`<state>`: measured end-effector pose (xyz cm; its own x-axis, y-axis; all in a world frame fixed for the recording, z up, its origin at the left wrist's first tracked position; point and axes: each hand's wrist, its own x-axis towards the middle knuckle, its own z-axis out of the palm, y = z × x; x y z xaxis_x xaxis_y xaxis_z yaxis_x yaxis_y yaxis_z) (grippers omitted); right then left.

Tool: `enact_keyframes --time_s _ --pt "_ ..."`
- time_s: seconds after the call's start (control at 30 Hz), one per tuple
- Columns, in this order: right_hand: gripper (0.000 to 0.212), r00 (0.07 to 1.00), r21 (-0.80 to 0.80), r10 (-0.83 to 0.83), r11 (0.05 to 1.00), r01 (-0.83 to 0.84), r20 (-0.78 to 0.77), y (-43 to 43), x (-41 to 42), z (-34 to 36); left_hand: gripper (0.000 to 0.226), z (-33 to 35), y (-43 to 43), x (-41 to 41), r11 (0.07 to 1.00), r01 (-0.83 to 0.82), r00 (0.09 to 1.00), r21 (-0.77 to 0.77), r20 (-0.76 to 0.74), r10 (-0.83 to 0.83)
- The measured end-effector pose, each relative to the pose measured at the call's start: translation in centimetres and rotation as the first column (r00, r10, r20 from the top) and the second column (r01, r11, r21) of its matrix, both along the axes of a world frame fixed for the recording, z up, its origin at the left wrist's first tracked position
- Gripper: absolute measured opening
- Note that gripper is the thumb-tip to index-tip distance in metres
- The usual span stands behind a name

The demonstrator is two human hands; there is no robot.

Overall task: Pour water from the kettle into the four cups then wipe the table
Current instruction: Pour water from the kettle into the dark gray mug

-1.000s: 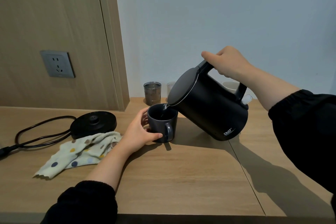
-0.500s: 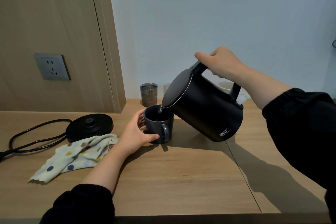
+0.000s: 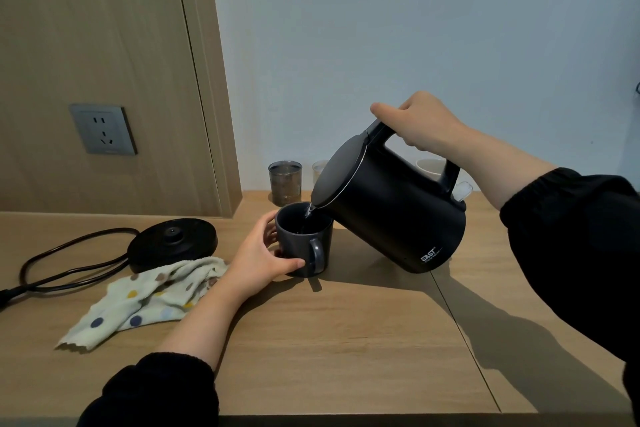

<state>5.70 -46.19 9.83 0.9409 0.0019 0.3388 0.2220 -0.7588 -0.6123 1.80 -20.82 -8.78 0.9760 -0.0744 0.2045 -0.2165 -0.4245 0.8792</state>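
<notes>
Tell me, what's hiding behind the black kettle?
Behind the kettle peek a clear glass and a white cup, seen through the handle. The kettle covers their lower parts, so what they hold cannot be seen.

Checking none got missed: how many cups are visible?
4: dark mug in front, grey glass behind it, clear glass and white cup partly hidden behind the kettle.

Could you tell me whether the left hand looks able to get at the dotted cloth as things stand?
Probably yes: the dotted cloth lies right beside the left hand, nothing between them. But that hand grips the mug under the pouring kettle, so it must let go first.
</notes>
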Motion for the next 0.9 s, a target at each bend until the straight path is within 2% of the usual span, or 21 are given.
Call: enact_keyframes --time_s 0.9 --pt "0.051 1.0 0.007 -0.017 1.0 0.017 0.003 0.06 -0.11 -0.2 0.089 0.04 0.05 -0.11 1.0 0.018 1.0 -0.021 -0.009 -0.018"
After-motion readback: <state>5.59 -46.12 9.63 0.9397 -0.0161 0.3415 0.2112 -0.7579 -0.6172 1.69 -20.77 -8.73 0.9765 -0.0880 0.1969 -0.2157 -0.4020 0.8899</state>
